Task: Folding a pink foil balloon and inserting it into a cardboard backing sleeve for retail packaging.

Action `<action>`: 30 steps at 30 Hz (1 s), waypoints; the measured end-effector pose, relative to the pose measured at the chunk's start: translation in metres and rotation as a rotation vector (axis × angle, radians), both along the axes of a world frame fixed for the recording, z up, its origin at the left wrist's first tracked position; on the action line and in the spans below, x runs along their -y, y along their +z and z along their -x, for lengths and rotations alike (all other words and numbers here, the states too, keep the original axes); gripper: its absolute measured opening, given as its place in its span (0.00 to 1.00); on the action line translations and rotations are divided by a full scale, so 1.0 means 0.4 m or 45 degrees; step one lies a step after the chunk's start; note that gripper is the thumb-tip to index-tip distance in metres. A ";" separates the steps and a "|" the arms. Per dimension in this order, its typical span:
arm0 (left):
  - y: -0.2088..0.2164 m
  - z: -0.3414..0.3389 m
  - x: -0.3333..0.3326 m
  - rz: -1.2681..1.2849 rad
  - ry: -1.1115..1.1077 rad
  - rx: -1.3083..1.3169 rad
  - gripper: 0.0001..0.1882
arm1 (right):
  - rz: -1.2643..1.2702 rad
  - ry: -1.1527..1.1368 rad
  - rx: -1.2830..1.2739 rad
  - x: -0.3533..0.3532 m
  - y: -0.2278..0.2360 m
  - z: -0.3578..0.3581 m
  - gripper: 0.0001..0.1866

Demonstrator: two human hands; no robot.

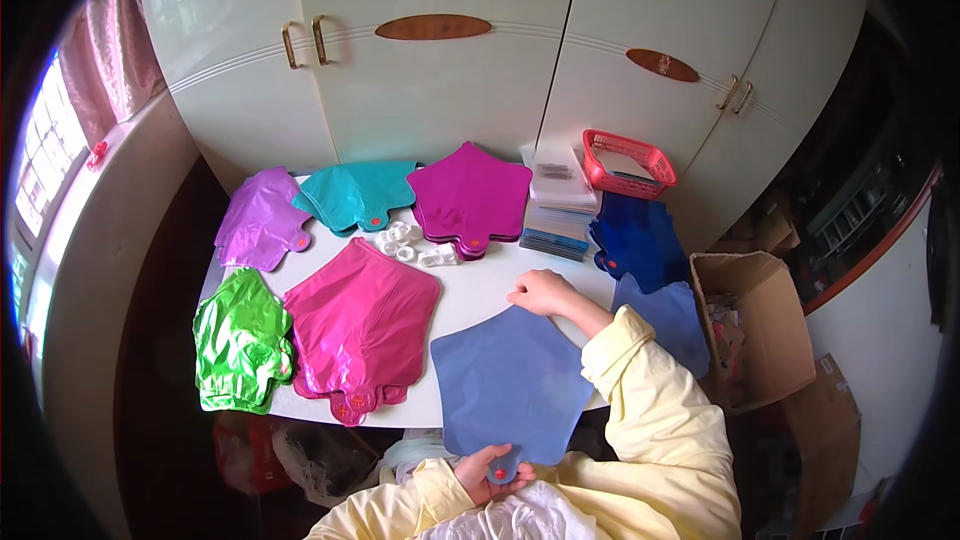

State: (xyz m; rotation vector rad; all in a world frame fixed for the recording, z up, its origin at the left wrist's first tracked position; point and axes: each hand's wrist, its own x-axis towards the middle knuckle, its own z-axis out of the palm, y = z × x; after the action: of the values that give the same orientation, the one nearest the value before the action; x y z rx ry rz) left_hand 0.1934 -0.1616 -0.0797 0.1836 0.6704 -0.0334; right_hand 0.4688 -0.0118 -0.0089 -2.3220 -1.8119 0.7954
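Left grip (478, 478) clamped on the rounded tail of a blue-grey, star-shaped, flat film piece (515, 380), thumb above, fingers beneath, beside a small red mark (500, 474). Right grip (542, 292) curled, fingers together, at the star's far point; cannot tell whether it pinches the film or only rests there.

Star lies between the two grips, mostly on the white worktop (470, 280), tail overhanging the near edge.

Progress, as I judge it: this one piece is in hand, spread out and unfolded, not laid in a pile. Right of the right grip, partly behind the forearm, a similar blue-grey film pile (662, 325); whether finished or waiting, unclear. Beyond that, a glossy dark-blue film pile (640, 240).

Left of both grips, pink star-shaped film pieces (365, 320), then shiny green ones (238, 340). Farther off, ahead and leftward: magenta star-shaped pile (470, 190), teal pile (360, 190), lilac pile (258, 215). None in either grip.

Just past the right grip: stacked flat packets (558, 210), apparently unused for now.
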 end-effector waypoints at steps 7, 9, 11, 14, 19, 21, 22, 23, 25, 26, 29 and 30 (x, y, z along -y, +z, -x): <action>0.036 -0.015 -0.005 0.029 0.059 -0.010 0.22 | 0.038 0.012 -0.027 -0.020 0.002 -0.013 0.15; 0.011 -0.016 -0.007 0.084 0.072 0.023 0.21 | 0.076 -0.024 -0.152 -0.024 0.007 -0.015 0.13; 0.014 -0.019 -0.011 0.101 0.112 0.012 0.20 | 0.068 -0.045 -0.273 -0.025 0.008 -0.021 0.11; 0.040 -0.033 -0.023 0.172 0.162 -0.030 0.17 | -0.006 -0.041 -0.398 -0.021 -0.004 -0.045 0.08; 0.038 -0.052 -0.038 0.174 0.227 -0.046 0.12 | -0.133 -0.011 -0.356 -0.036 -0.017 -0.061 0.07; 0.037 -0.058 -0.046 0.158 0.216 -0.018 0.10 | -0.231 0.017 -0.294 -0.038 -0.020 -0.058 0.06; 0.033 -0.059 -0.048 0.145 0.215 0.004 0.10 | -0.280 0.030 -0.263 -0.038 -0.023 -0.056 0.06; 0.030 -0.059 -0.050 0.131 0.214 0.026 0.10 | -0.323 0.040 -0.228 -0.037 -0.027 -0.056 0.06; 0.028 -0.061 -0.049 0.120 0.214 0.029 0.09 | -0.405 0.056 -0.157 -0.027 -0.026 -0.048 0.08; 0.032 -0.063 -0.047 0.120 0.217 0.010 0.09 | -0.531 0.044 -0.087 -0.010 -0.029 -0.037 0.11; 0.021 -0.063 -0.047 0.106 0.223 0.009 0.10 | -0.697 0.137 0.020 0.086 0.010 0.064 0.21; 0.015 -0.064 -0.045 0.103 0.212 0.024 0.10 | -0.789 0.238 0.018 0.126 -0.006 0.099 0.18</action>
State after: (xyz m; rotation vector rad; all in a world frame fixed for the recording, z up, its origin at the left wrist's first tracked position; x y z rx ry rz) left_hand 0.2191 -0.1434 -0.0736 0.0495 0.6626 0.1008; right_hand 0.4294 -0.0622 -0.0113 -1.7852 -1.9415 0.1780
